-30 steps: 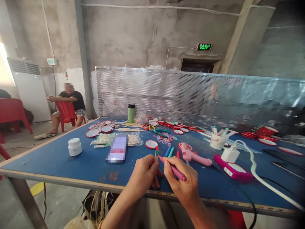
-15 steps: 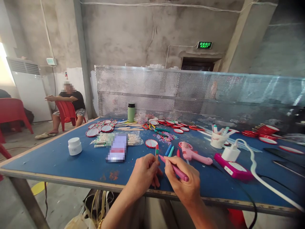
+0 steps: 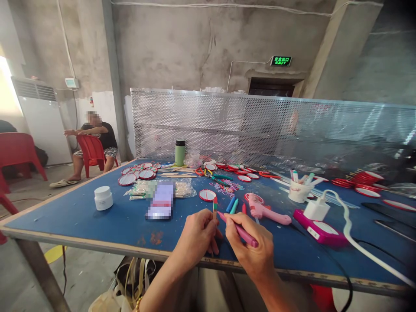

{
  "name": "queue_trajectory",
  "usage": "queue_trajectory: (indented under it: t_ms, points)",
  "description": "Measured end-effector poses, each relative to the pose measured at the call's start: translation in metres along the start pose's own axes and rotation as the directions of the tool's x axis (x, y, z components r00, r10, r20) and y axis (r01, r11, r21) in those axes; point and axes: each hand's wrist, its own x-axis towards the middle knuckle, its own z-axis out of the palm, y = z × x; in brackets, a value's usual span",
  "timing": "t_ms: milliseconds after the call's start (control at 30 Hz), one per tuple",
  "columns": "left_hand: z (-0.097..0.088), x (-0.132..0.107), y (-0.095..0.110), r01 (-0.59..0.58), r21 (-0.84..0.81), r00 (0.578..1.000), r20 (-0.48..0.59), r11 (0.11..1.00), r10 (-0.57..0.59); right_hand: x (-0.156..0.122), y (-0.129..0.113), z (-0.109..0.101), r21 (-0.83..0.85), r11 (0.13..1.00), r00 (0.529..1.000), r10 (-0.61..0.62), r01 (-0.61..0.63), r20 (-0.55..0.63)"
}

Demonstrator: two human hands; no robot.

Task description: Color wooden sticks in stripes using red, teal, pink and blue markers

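At the front edge of the blue table, my left hand (image 3: 199,232) is closed on a thin wooden stick (image 3: 215,205) held upright, its top coloured in red and green bands. My right hand (image 3: 251,240) grips a pink marker (image 3: 245,235), its tip pointing at the stick; whether it touches, I cannot tell. Just beyond my hands lie a blue marker (image 3: 230,203), a teal marker (image 3: 234,206) and a red marker (image 3: 244,208). A round red-rimmed disc (image 3: 207,195) rests behind the stick. The lower part of the stick is hidden by my fingers.
A pink glue gun (image 3: 268,212) and a magenta box (image 3: 320,227) with a white plug lie right, with cables. Left are a phone (image 3: 161,200), a white jar (image 3: 103,198) and bagged sticks (image 3: 139,189). A green bottle (image 3: 180,153) stands behind. A person (image 3: 97,134) sits far left.
The view has shifted very slightly. My hands keep nearly the same pose around the stick and the pink marker. The seated person's arms have moved a little.
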Motion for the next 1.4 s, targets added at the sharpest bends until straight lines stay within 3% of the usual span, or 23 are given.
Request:
queue_trajectory:
  t_ms: [1400]
  points:
    - [0.001, -0.0012, 0.0029, 0.012, 0.036, 1.0, -0.016, 0.999, -0.012, -0.0004, -0.0006, 0.0008, 0.009, 1.0, 1.0, -0.006, 0.006, 0.02]
